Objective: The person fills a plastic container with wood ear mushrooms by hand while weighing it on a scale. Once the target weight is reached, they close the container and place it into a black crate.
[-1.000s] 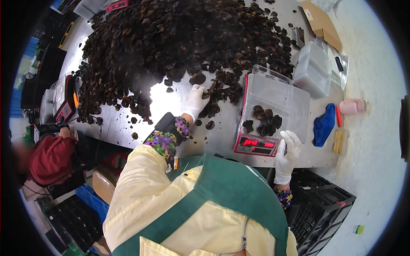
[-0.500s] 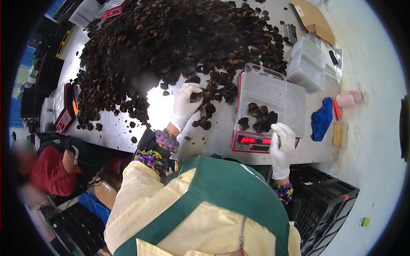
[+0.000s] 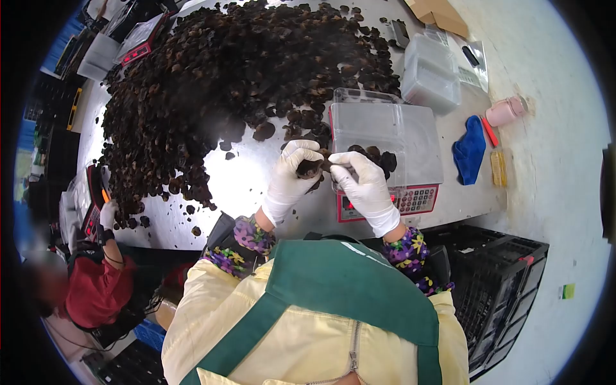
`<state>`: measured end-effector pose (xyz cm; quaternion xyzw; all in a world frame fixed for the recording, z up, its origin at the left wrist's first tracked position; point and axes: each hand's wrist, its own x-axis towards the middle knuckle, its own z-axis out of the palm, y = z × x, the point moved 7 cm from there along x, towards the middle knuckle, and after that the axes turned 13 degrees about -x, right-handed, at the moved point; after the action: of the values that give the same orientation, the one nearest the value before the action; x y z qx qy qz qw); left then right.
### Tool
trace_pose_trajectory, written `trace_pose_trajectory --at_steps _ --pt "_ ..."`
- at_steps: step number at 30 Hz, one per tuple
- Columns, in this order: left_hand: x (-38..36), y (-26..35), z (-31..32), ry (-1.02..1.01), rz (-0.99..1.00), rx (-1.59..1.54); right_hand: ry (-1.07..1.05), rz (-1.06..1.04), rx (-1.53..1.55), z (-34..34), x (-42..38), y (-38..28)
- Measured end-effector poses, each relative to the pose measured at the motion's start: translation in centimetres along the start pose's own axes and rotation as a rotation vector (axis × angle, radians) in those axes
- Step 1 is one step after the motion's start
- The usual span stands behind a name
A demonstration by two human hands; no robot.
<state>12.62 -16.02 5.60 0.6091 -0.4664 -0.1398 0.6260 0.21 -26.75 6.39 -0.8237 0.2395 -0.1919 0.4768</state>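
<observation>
My left hand (image 3: pixel 289 183), in a white glove, is closed around a dark brown dried piece (image 3: pixel 308 169). My right hand (image 3: pixel 366 189), also gloved, pinches at the right end of a dark piece close beside my left fingers. Both hands nearly meet in front of the large heap of dark pieces (image 3: pixel 244 64). Just to the right is a red-edged scale (image 3: pixel 417 200) with a clear plastic box (image 3: pixel 417 141) on it. A few dark pieces (image 3: pixel 387 162) lie in the box, partly behind my right hand.
Clear containers (image 3: pixel 430 77), a blue cloth (image 3: pixel 469 151), a pink bottle (image 3: pixel 505 111) and a cardboard box (image 3: pixel 439 14) lie at the right. Black crates (image 3: pixel 494 282) stand below the table's right edge. A person in red (image 3: pixel 99 289) works at the left beside another scale (image 3: pixel 91 221).
My right hand has moved left from the scale to my left hand and now pinches a piece. The view has shifted. The other person's gloved hand now reaches to the table.
</observation>
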Motion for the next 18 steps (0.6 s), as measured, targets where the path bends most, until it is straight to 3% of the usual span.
trace_pose_trajectory --at_steps 3,5,9,11,13,15,18 --pt "-0.1 -1.3 0.6 0.023 -0.104 -0.131 0.047 0.105 0.143 -1.8 -0.6 1.4" --pt "0.2 -2.3 0.8 0.093 -0.156 -0.181 0.103 0.153 0.06 -4.2 -1.5 2.1" --pt "2.1 0.7 2.6 -0.007 -0.002 -0.026 0.235 0.175 0.059 -6.5 -2.9 4.3" --pt "2.5 1.7 4.0 -0.058 0.051 -0.011 0.296 0.008 -0.047 -7.2 -2.9 2.6" --pt "2.4 3.2 6.3 -0.178 0.178 0.12 0.174 0.082 -0.16 -7.1 -2.8 0.9" --pt "2.5 3.4 7.2 -0.197 0.177 0.107 0.228 -0.092 -0.485 -6.6 -2.6 -0.4" --pt "2.6 3.5 7.6 -0.22 0.182 0.14 0.28 -0.004 -0.303 -6.7 -3.1 1.5"
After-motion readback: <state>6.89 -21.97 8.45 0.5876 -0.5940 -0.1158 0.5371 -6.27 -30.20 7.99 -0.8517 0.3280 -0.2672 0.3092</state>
